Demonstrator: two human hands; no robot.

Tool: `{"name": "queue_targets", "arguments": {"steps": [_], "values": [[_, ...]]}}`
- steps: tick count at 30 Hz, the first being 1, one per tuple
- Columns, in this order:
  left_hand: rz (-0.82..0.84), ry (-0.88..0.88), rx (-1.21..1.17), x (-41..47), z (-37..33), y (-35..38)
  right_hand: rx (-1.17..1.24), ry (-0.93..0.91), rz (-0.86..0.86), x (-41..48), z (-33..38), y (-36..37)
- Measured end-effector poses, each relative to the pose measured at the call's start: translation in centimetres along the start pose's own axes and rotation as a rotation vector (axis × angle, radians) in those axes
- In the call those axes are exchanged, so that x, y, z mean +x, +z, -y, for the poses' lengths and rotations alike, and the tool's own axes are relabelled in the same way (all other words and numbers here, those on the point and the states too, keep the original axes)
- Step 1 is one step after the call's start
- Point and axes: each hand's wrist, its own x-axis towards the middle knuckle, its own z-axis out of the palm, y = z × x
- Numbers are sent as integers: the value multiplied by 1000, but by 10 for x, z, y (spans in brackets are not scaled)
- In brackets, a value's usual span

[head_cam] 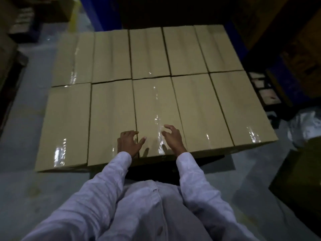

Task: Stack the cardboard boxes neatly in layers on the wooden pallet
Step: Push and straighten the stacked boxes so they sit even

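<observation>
A flat layer of several long taped cardboard boxes lies in two rows before me, a near row and a far row (149, 53). My left hand (129, 142) rests with spread fingers over the seam at the left edge of the middle near box (156, 108). My right hand (172, 136) hovers just above that same box near its front end, fingers loosely curled and holding nothing. The pallet is hidden under the boxes; only a dark gap (199, 160) shows below the front edge.
Grey concrete floor (22, 129) surrounds the stack. A blue rack post (97, 13) stands behind. Dark shelving with goods (295, 54) lines the right, a clear plastic bag (305, 126) lies at right, and a dark box (298, 180) sits at near right.
</observation>
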Motion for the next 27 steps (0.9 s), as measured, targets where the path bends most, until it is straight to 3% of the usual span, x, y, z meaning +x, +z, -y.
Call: {"name": "queue_targets", "arguments": {"steps": [9, 16, 22, 27], "values": [[-146, -310, -186, -70, 87, -42, -104, -101, 158, -21, 24, 79], [-205, -387, -291, -99, 124, -55, -192, -192, 177, -44, 21, 110], [-230, -682, -412, -109, 165, -58, -309, -192, 280, -16, 14, 106], [-213, -806, -465, -125, 183, -48, -260, -132, 222, 17, 4, 95]]}}
